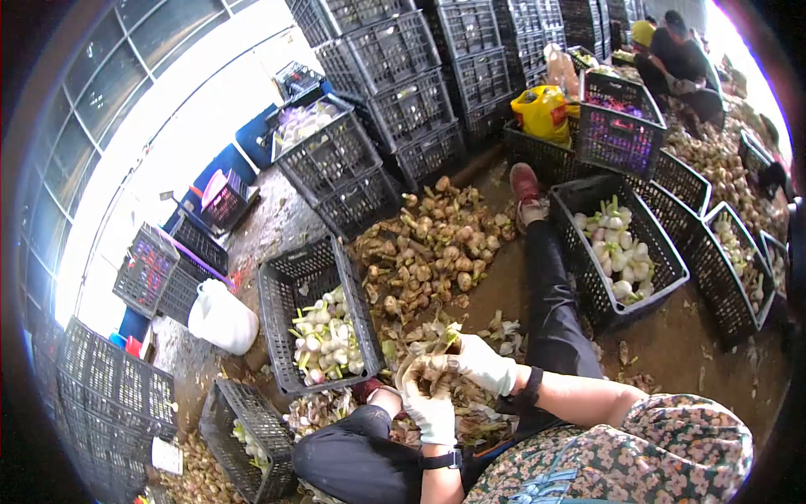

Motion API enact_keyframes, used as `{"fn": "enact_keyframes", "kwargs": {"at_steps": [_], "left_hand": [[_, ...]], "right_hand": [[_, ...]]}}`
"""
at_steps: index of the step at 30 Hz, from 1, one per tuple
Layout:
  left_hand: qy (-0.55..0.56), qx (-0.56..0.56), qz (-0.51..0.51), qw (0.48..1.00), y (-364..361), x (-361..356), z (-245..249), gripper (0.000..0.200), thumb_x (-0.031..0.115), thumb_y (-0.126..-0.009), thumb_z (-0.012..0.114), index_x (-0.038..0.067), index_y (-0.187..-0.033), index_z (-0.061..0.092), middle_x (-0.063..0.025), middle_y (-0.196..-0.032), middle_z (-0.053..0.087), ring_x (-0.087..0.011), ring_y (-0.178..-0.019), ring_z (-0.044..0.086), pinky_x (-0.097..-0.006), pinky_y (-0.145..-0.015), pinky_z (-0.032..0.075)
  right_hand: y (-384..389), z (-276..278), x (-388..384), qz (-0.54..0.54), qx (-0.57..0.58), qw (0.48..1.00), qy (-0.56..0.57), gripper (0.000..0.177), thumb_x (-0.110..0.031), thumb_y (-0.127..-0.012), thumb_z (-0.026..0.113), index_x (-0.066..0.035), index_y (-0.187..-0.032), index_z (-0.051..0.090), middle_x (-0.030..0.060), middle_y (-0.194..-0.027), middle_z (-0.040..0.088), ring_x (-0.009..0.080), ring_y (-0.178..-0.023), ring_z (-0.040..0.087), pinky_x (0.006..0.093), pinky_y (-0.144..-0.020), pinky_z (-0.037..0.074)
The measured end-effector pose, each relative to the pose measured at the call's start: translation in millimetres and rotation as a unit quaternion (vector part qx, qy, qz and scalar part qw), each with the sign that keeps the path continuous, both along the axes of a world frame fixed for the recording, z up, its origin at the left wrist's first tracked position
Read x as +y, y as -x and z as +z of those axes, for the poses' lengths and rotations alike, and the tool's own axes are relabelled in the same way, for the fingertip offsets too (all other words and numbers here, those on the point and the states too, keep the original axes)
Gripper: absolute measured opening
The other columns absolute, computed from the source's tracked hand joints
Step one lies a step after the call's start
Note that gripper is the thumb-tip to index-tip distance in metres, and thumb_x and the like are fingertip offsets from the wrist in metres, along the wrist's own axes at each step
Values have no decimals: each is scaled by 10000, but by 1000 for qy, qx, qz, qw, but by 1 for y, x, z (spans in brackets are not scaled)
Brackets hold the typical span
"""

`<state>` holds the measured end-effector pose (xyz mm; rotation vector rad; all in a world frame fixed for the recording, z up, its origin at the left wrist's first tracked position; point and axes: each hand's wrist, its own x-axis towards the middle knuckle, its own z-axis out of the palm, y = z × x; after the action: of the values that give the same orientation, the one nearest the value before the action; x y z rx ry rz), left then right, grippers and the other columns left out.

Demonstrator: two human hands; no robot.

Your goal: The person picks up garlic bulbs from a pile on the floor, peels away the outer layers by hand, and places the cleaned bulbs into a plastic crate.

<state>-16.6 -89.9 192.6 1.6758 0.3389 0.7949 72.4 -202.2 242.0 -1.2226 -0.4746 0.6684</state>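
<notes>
My left hand (430,405), in a white glove with soiled fingers, curls around a garlic bulb (431,375) that the fingers mostly cover. Close against it, my right hand (480,361), also gloved, is closed on the same garlic at its stem side. A pale green stem end (454,333) pokes out above the right fingers. Beneath both hands lie loose peeled skins and leaves (487,412). Beyond them spreads a heap of unpeeled, soil-brown garlic bulbs (445,244) on the floor between my legs.
A black crate (270,290) of white garlic stands left of my hands; another crate (682,273) sits beyond my right leg. Tall crate stacks (382,63) rise behind. A white bucket (225,319) is at the left. A person (684,59) sits far right, back.
</notes>
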Motion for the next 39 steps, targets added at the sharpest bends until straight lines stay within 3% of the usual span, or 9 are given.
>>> {"fn": "enact_keyframes", "kwargs": {"at_steps": [3,12,17,22,26,30,36,37,39], "left_hand": [[-112,18,-11,994,5,0,2,551,-158,-790,708,38,-1269,518,-54,-1198,586,-161,-1056,590,-322,-962,508],[270,-58,-101,956,20,-18,30,521,-124,-815,714,74,-1264,539,-42,-1214,606,-168,-1084,595,-327,-996,493],[433,-56,-190,879,27,-21,47,406,152,-979,629,78,-1359,506,-50,-1221,603,-187,-1065,610,-342,-979,511],[248,-50,-137,958,20,-34,51,594,-10,-884,718,6,-1409,441,18,-1094,520,-69,-1001,513,-207,-890,459],[335,16,-176,925,32,-21,65,498,280,-986,630,17,-1386,493,7,-1089,628,-75,-953,578,-182,-860,469],[160,-14,-127,979,27,-25,51,515,-44,-876,710,14,-1348,513,-27,-1180,591,-115,-1018,577,-232,-940,480],[302,-49,-281,910,50,-11,84,574,-103,-812,669,0,-1353,508,-146,-1170,634,-197,-890,663,-277,-734,579],[368,-46,-282,885,54,-13,89,555,-83,-824,675,16,-1345,511,-147,-1158,640,-192,-896,661,-267,-717,570],[254,-78,-272,925,51,-14,82,513,-26,-857,678,38,-1339,512,-150,-1149,644,-203,-900,661,-270,-700,567]], "right_hand": [[17,22,-12,-16,52,999,-5,266,-196,-928,699,-12,-1120,683,18,-969,706,77,-864,604,262,-776,508],[9,17,-40,-2,-109,994,-2,100,-69,-916,690,-9,-995,686,-17,-958,669,82,-880,564,275,-812,481],[-6,11,-58,50,-128,988,-75,208,-108,-881,725,-13,-1061,684,15,-984,669,99,-885,575,278,-804,482],[9,16,-52,-44,-207,976,44,238,-68,-846,744,0,-1069,701,27,-957,726,85,-864,621,278,-791,518],[2,10,-53,12,-126,992,-20,163,-55,-884,710,-2,-1038,718,29,-942,736,84,-871,637,269,-805,528],[15,24,-51,-41,-189,974,117,161,26,-850,683,-11,-1005,706,-19,-859,708,42,-802,578,246,-733,503],[-1,29,-52,-66,306,923,-225,148,-34,-913,553,10,-1017,650,57,-949,696,175,-800,657,315,-703,550],[-11,24,-58,-96,275,936,-199,221,-58,-878,569,14,-1072,648,94,-982,711,209,-819,677,322,-710,549],[-29,-4,-78,-81,-236,946,207,312,-104,-852,639,-9,-1150,634,123,-1017,716,261,-862,692,350,-725,551]]}}
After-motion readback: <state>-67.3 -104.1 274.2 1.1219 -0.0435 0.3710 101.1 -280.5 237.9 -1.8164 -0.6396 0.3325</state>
